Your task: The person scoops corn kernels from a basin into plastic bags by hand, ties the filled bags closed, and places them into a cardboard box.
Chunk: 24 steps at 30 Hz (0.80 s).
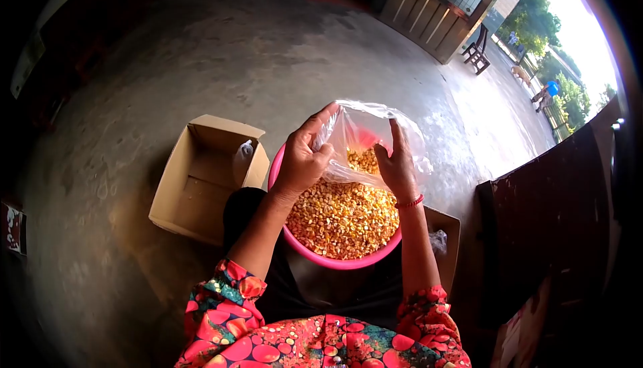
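A clear plastic bag (365,116) is spread open at its mouth between my two hands, above a pink basin (321,259). Yellow-orange corn kernels (345,220) fill much of the basin, and some show through the bag. My left hand (310,150) grips the bag's left edge, with the index finger raised along the rim. On the other side, my right hand (398,167) holds the right edge, its fingers inside or against the plastic and its thumb towards the middle. A red bead bracelet (410,203) circles my right wrist.
Left of the basin stands an open cardboard box (201,187) with a small plastic bag (243,157) inside. Another box (450,234) is at the right, partly hidden by my arm. Beyond the doorway are a wooden chair (477,51) and a person in blue (552,89).
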Available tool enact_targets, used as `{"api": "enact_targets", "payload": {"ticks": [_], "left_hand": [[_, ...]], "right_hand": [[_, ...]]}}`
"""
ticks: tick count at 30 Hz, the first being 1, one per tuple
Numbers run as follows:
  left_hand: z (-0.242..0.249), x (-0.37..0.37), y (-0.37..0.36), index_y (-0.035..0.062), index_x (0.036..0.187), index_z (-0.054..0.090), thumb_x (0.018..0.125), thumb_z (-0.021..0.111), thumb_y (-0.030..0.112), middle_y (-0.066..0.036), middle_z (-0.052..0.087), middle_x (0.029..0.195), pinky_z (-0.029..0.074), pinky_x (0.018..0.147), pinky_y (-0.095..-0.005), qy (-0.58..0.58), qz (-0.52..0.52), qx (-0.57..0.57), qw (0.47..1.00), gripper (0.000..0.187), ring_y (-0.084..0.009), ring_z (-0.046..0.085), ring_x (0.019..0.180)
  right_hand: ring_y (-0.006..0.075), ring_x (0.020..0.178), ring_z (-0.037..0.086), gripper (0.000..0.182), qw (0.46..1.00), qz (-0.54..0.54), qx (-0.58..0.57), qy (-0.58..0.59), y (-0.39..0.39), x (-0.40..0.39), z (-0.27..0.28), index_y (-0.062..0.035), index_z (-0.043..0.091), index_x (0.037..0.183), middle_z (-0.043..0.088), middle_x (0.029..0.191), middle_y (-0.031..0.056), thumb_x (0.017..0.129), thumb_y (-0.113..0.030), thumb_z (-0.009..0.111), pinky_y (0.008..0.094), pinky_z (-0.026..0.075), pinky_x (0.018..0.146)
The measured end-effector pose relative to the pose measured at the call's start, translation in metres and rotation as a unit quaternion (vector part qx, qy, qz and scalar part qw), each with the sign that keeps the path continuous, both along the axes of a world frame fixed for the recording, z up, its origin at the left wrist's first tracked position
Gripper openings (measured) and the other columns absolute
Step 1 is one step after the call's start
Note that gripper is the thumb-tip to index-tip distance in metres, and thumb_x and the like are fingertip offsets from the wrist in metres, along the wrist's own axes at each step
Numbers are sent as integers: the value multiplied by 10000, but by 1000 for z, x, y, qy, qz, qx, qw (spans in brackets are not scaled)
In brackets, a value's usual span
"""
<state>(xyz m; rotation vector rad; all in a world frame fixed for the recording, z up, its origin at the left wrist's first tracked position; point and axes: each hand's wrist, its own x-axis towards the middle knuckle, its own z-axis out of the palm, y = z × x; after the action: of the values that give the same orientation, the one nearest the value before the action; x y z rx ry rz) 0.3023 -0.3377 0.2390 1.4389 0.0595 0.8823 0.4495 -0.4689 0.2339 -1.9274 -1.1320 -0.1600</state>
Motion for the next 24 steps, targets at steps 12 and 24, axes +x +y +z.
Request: {"api": "enact_targets", "payload": {"ticks": [12,24], "left_hand": [[-14,0,-4,-33,1313,382,678,441,-113,-132,499,1241,386,908,-230,73,-20,1,997,643,-139,493,1096],[2,1,-19,-40,1338,330,695,425,-102,-137,420,1324,338,1004,-290,47,-120,-28,991,653,-187,430,1201]], "right_hand": [[167,875,604,272,813,289,78,499,-32,-24,25,29,542,1120,590,1061,101,909,-139,510,279,505,747],[251,953,539,268,959,258,-114,-42,-2,-51,-79,-70,578,1058,584,1029,116,805,-27,499,376,414,838]]}}
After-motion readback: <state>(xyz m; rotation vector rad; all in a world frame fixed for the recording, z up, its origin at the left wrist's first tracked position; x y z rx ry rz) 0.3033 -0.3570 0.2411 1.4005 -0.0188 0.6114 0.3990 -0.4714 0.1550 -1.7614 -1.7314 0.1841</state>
